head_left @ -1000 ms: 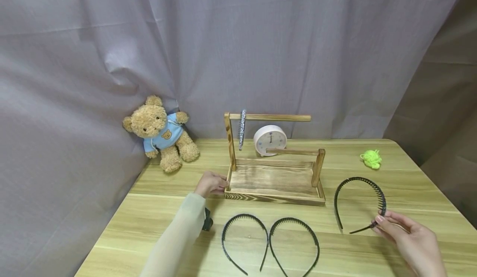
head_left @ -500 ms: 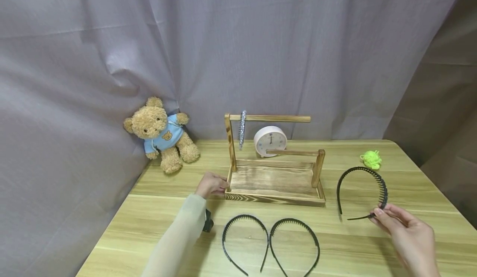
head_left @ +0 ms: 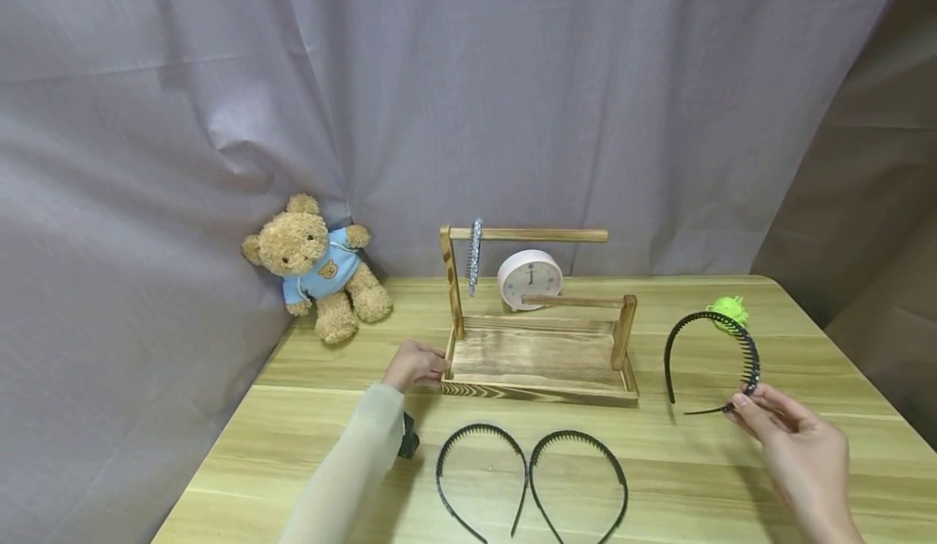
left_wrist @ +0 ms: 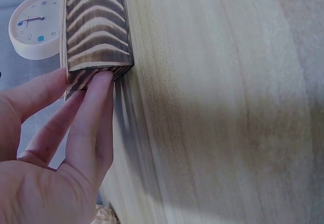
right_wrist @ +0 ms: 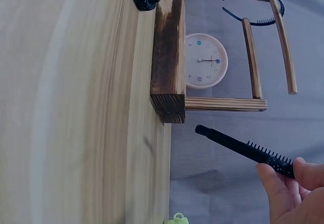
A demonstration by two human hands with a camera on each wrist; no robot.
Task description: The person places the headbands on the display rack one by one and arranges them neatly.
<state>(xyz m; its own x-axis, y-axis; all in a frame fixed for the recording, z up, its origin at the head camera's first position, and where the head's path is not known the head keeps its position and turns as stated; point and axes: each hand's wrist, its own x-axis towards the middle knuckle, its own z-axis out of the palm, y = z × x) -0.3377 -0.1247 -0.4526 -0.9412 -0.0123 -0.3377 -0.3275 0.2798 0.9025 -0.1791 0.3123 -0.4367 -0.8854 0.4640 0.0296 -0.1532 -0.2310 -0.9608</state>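
Note:
My right hand (head_left: 798, 438) pinches a black toothed headband (right_wrist: 243, 148) near one end, raised above the table to the right of the wooden rack (head_left: 542, 353); its arch points upward. At the rack's left end, my left hand (head_left: 415, 363) holds the tray's corner, thumb at the rim and fingertips on the end face, as the left wrist view shows. A glittery silver headband (head_left: 475, 255) hangs from the rack's upper bar, close to the left post. Two more black headbands (head_left: 479, 425) lie side by side on the table in front of the rack, touching.
A round pinkish-white clock (head_left: 540, 272) stands behind the rack, partly covered by its lower bar. Bright green yarn (head_left: 734, 306) lies at the back right. At the back left, a teddy bear (head_left: 322, 272) in a blue top leans against the grey curtain (head_left: 512, 105).
My right hand has lifted the headband upward and away from me, so it now overlaps the green yarn in the head view. The left hand and rack have stayed put.

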